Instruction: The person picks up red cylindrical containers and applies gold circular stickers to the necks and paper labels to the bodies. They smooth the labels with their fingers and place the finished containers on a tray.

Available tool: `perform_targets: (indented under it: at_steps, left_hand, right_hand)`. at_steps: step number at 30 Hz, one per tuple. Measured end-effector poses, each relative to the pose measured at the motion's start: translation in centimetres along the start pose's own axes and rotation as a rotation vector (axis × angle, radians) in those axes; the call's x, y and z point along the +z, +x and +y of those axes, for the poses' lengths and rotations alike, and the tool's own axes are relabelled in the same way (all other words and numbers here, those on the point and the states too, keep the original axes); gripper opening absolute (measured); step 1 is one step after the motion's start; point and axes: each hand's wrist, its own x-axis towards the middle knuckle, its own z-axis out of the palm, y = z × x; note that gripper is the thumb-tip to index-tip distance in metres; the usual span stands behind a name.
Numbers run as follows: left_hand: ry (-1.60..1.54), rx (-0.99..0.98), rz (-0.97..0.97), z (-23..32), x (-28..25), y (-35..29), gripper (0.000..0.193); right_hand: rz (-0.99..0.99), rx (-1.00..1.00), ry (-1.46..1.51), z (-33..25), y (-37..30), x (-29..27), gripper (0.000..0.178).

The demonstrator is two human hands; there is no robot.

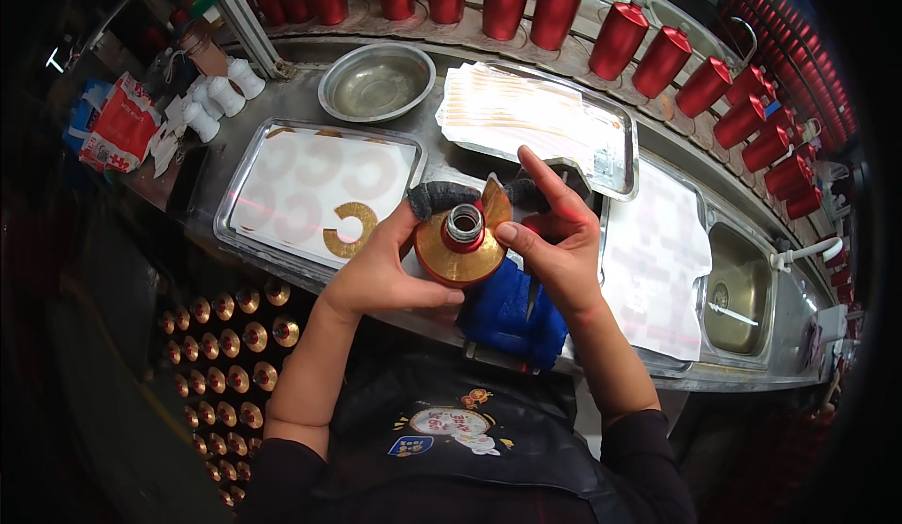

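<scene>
My left hand (387,265) is closed around a red bottle (464,225), seen from above with its open threaded mouth facing up. A gold curved label (462,265) lies around the bottle's shoulder, and one end of it stands up off the surface. My right hand (567,247) pinches that raised end between thumb and a fingertip, while another finger points upward. Dark covers wrap some fingertips on both hands. Below the right palm a thin dark pointed tool (533,296) sticks down, its upper part hidden. A blue cloth-like pad (507,322) lies under the bottle.
Left is a tray (225,214) with a backing sheet and one gold C-shaped label (334,242). Behind stand a metal bowl (376,82), a tray of label sheets (526,110) and several red bottles (507,2). A sink (738,289) is right; gold-topped bottles (230,344) stand lower left.
</scene>
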Motion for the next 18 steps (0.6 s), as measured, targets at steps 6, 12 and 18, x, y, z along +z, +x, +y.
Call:
perform_targets:
  at_steps: [6, 12, 18]
  left_hand:
    - [0.158, 0.059, -0.087, 0.3, -1.1, 0.0, 0.100]
    - [-0.429, -0.108, -0.003, -0.1, -0.6, -0.2, 0.083]
    - [-0.332, -0.061, 0.105, -0.1, 0.6, -0.5, 0.053]
  right_hand:
    - [0.019, 0.063, 0.115, -0.3, 0.0, 0.5, 0.072]
    - [0.060, 0.097, 0.102, -1.1, -1.2, 1.6, 0.081]
    - [0.058, -0.001, -0.251, -1.3, -1.7, 3.1, 0.091]
